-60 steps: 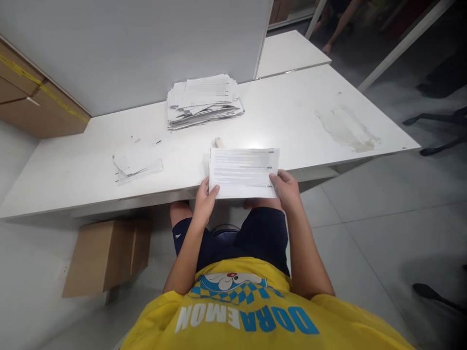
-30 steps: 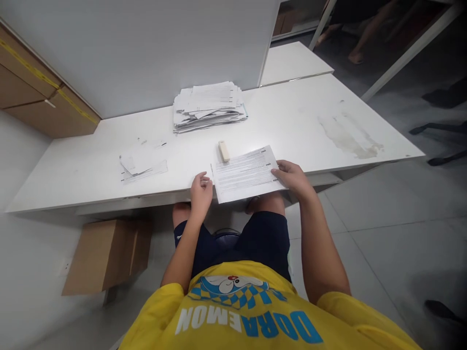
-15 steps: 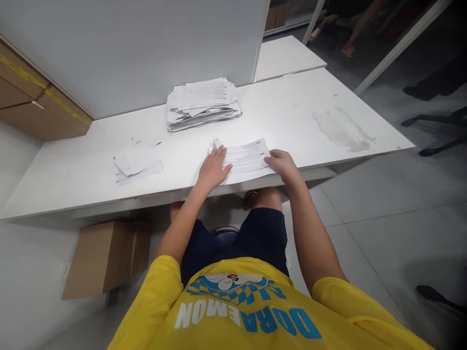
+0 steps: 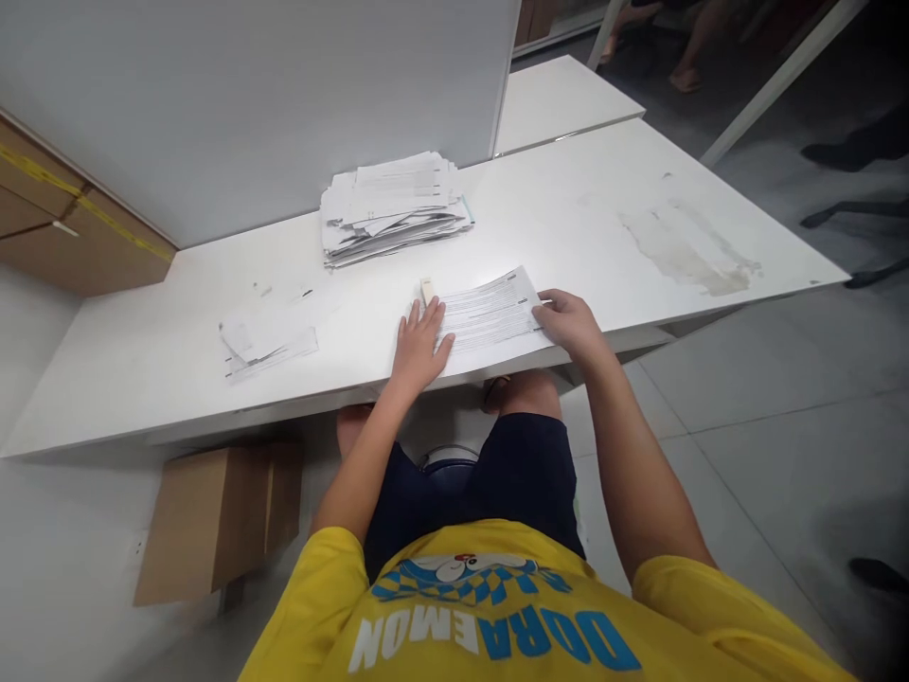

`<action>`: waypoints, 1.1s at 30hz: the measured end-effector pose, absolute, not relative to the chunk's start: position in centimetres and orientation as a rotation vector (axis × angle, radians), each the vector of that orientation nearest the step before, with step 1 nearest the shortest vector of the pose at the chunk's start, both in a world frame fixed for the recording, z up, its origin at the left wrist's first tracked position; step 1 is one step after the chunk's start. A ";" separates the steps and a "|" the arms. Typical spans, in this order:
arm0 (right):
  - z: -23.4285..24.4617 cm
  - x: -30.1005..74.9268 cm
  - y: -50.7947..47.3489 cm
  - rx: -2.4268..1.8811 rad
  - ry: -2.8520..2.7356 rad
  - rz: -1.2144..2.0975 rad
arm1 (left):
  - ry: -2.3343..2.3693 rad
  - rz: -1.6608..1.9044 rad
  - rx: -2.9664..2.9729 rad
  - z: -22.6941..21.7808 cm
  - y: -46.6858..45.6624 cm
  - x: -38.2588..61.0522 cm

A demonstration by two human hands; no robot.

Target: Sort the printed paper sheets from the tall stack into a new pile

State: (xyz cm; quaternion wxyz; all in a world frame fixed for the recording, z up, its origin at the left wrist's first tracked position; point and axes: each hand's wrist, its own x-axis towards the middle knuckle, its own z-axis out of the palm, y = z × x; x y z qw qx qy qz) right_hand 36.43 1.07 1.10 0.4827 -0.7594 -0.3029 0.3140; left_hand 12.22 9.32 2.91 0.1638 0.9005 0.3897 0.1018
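Printed paper sheets (image 4: 490, 317) lie near the front edge of the white table. My left hand (image 4: 420, 349) rests flat over their left end, fingers spread. Just beyond its fingertips is a small cream-coloured block (image 4: 427, 290); its exact kind is unclear. At the other end, my right hand (image 4: 570, 325) pinches the right edge of the sheets between thumb and fingers, and that end is slightly raised. How many sheets are in the pinch cannot be seen.
A thick, uneven pile of papers (image 4: 394, 208) stands against the grey partition (image 4: 284, 95). Loose paper slips (image 4: 274, 352) lie at left on the table (image 4: 142, 379). Cardboard boxes are under the table (image 4: 191, 521) and at far left (image 4: 106, 237). Another person's legs (image 4: 700, 47) show beyond.
The view has shifted a little, so the sheets and both hands appear slightly further right. Both hands keep nearly the same placement on the sheets.
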 end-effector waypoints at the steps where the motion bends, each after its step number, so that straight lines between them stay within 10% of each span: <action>1: 1.0 36.4 1.1 -1.861 -0.751 0.753 | 1.124 0.296 2.573 2.8 9.2 12.2; 27: 0.1 39.3 -2.6 -1.443 -0.746 1.113 | 0.744 0.788 2.577 0.5 14.6 12.0; 33: -0.3 41.8 -0.7 -1.232 -0.544 0.512 | 0.731 0.741 2.500 0.2 14.8 12.1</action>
